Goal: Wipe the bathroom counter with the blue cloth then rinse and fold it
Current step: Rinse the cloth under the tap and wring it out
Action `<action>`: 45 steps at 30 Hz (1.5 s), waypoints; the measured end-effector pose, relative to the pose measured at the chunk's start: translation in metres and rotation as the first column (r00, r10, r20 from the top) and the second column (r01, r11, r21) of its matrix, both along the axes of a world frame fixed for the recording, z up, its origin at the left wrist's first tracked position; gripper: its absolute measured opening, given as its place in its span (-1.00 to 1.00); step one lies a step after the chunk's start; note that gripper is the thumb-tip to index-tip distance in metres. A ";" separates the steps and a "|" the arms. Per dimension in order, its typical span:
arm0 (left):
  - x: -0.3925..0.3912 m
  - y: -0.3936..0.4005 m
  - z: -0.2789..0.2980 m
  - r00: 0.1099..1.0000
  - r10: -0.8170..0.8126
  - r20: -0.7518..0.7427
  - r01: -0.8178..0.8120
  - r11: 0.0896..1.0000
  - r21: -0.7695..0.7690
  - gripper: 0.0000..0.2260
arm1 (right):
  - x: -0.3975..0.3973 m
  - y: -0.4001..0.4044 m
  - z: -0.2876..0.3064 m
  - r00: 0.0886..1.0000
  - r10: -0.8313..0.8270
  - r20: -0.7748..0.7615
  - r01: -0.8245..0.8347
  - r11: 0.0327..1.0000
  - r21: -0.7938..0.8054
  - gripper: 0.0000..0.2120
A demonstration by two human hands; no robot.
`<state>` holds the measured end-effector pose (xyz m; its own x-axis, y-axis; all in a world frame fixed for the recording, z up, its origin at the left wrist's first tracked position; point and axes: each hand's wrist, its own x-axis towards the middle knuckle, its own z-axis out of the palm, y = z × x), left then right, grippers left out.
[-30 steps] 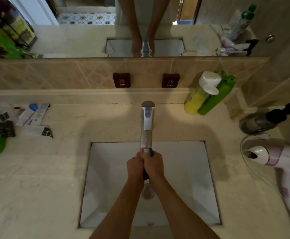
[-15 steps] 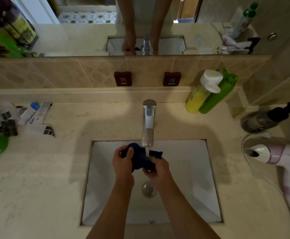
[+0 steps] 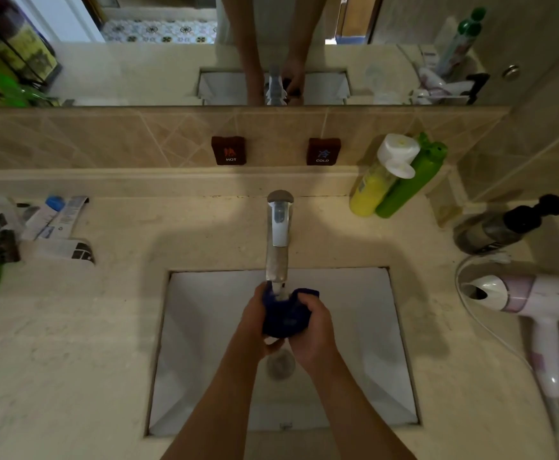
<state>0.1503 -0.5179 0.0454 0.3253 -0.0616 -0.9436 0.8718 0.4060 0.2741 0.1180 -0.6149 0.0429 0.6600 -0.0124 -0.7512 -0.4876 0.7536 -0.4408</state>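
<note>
The blue cloth (image 3: 284,315) is bunched into a dark wad over the white sink (image 3: 205,327), right below the spout of the chrome tap (image 3: 279,234). My left hand (image 3: 254,322) grips its left side and my right hand (image 3: 313,330) grips its right side, fingers curled round the fabric. A thin stream of water falls from the spout onto the top of the cloth. The drain (image 3: 280,363) shows just under my wrists.
The beige counter (image 3: 72,327) surrounds the sink. Tubes and packets (image 3: 55,224) lie at the left, yellow and green bottles (image 3: 397,177) stand at the back right. A dark pump bottle (image 3: 503,227) and a hair dryer (image 3: 537,300) with its cord lie at the right.
My hands first pressed together under the spout, then spread apart with the cloth opened, and now close in again, bunching the cloth under the water.
</note>
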 end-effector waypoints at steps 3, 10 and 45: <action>-0.001 -0.007 -0.003 0.990 0.126 0.065 -0.117 0.985 -0.126 -0.50 | 0.007 0.002 0.003 0.996 0.090 -0.026 -0.093 0.985 -0.146 -0.78; 0.004 -0.001 -0.018 0.906 0.254 0.338 -0.289 0.956 0.057 -0.56 | 0.008 0.022 -0.006 0.948 0.236 -0.216 -0.289 0.919 -0.267 -0.62; -0.016 0.032 0.004 0.836 -0.068 0.544 -0.185 0.900 0.395 -0.77 | 0.019 0.013 -0.023 0.941 0.160 -0.299 -0.169 0.986 -0.005 -0.76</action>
<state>0.1345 -0.4862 0.0496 0.7709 0.3291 -0.5454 0.5124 0.1883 0.8379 0.1370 -0.6020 0.0194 0.4019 0.0512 -0.9143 -0.7157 0.6404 -0.2787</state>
